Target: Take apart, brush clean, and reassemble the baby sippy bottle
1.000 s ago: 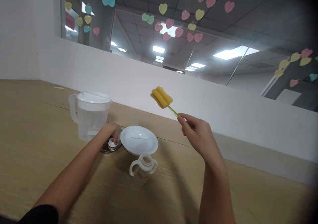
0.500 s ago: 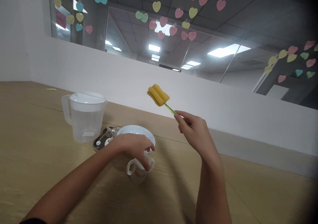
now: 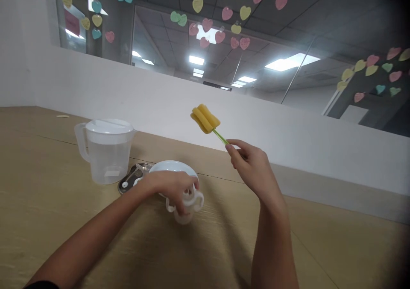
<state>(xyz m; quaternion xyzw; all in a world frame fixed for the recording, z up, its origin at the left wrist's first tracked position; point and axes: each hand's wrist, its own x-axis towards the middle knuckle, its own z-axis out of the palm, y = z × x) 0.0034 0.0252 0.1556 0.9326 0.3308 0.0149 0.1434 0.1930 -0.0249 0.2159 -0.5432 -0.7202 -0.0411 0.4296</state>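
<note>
In my right hand (image 3: 251,165) is a sponge bottle brush (image 3: 205,119), gripped by its thin green handle. Its yellow sponge head points up and left, clear of everything else. My left hand (image 3: 174,187) grips a see-through baby bottle (image 3: 183,217) from above, its thumb on the near side and its fingers on the far side. The bottle has a white ring with two curved handles around its top. Part of the ring and the bottle's mouth are hidden by my fingers. Just behind my left hand is a white bowl (image 3: 174,165).
A lidded clear plastic pitcher (image 3: 109,163) stands on the wooden table (image 3: 48,195) to the left. Between it and the bowl lies a dark metal tray (image 3: 122,188) with small white and clear parts. A white wall (image 3: 153,96) with a window rises behind.
My left hand has closed on the baby bottle, which has shifted slightly up and to the right and tilted differently. The brush in my right hand has hardly moved. The view has shifted a little.
</note>
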